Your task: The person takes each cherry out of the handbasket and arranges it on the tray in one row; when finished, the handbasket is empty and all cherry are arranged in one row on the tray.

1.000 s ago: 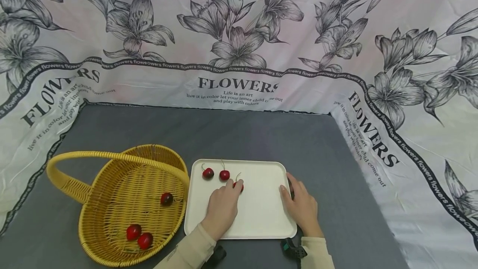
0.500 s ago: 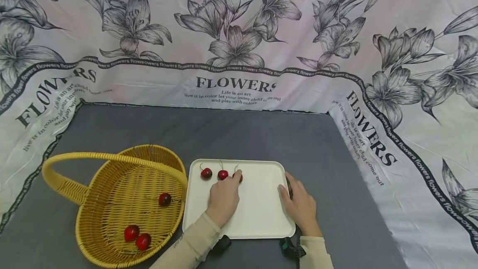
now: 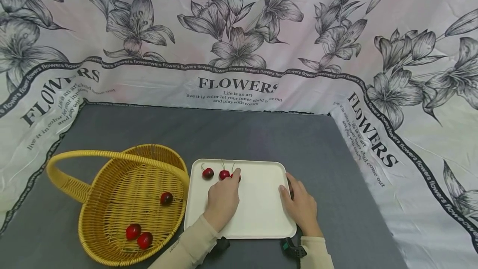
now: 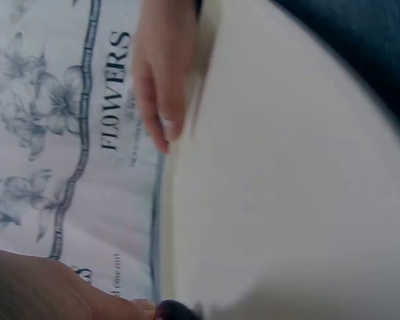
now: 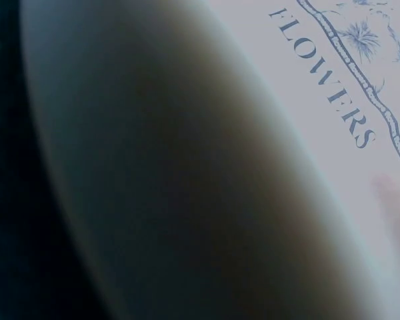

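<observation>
Fingers of left hand [image 3: 223, 200] bent, pinching a cherry [image 4: 175, 311] on white tray [image 3: 261, 206], mostly hidden behind them; cut off at frame's bottom in left-wrist view. Right hand [image 3: 301, 206] extended, resting along tray's right edge. Two stemmed cherries [image 3: 224, 174] just beside. Leftward, yellow basket [image 3: 130, 196], three cherries within, handle arching above. Right-wrist view blurred.

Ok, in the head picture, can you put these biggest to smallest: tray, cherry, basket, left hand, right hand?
1. Basket
2. Tray
3. Left hand and right hand: too alike to rank
4. Cherry: any of them
</observation>
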Motion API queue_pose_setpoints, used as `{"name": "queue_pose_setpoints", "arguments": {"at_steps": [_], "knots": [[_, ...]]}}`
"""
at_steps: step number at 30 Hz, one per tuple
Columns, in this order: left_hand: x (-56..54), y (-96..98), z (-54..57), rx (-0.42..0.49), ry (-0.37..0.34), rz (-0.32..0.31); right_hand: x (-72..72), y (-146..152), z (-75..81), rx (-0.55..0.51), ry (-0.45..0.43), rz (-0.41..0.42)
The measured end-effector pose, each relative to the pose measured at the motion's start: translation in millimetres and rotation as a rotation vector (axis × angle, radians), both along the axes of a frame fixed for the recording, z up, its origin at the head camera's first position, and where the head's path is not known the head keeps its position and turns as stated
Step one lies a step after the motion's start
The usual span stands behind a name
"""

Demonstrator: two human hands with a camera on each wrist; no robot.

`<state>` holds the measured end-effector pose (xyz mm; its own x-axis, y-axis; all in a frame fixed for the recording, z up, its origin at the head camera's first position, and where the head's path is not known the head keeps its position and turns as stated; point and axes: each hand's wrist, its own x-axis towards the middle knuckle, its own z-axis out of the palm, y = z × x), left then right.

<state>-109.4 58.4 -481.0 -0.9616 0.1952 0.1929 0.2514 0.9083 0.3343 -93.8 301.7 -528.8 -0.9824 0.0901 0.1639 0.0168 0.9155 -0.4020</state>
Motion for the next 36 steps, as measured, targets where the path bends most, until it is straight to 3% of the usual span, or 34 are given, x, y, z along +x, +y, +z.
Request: {"name": "queue_pose_setpoints", "arguments": {"at_steps": [5,10,13,16,21,25,28,32,36], "knots": [[25.0,-25.2,23.2,0.063,-0.014,-0.049,-0.9,-1,-0.3,0.011,0.018,0.009],[64.9,-66.8,54.0,0.121,-0.181,-0.095,0.1,-3,-4.1,0.046,0.009,0.045],[82.1,-90.7,68.2,0.138,-0.234,-0.066,0.5,-2,-3.9,0.056,0.034,0.049],[90.5,-110.7,75.9,0.175,-0.170,0.023,0.3,-1,-2.5,0.063,0.056,0.047],[89.7,-138.4,80.8,0.235,-0.026,0.159,-2.1,0,-2.8,0.067,0.064,0.063],[82.1,-157.2,82.4,0.239,-0.028,0.208,-3.2,-1,-3.2,0.076,0.060,0.072],[75.8,-169.7,83.9,0.240,-0.068,0.229,-6.3,-2,-2.0,0.084,0.063,0.081],[64.9,-183.5,82.2,0.213,-0.121,0.198,-13.7,-2,-0.1,0.103,0.069,0.089],[53.5,-193.0,73.0,0.181,-0.199,0.152,-17.9,-2,0.1,0.105,0.071,0.086]]}}
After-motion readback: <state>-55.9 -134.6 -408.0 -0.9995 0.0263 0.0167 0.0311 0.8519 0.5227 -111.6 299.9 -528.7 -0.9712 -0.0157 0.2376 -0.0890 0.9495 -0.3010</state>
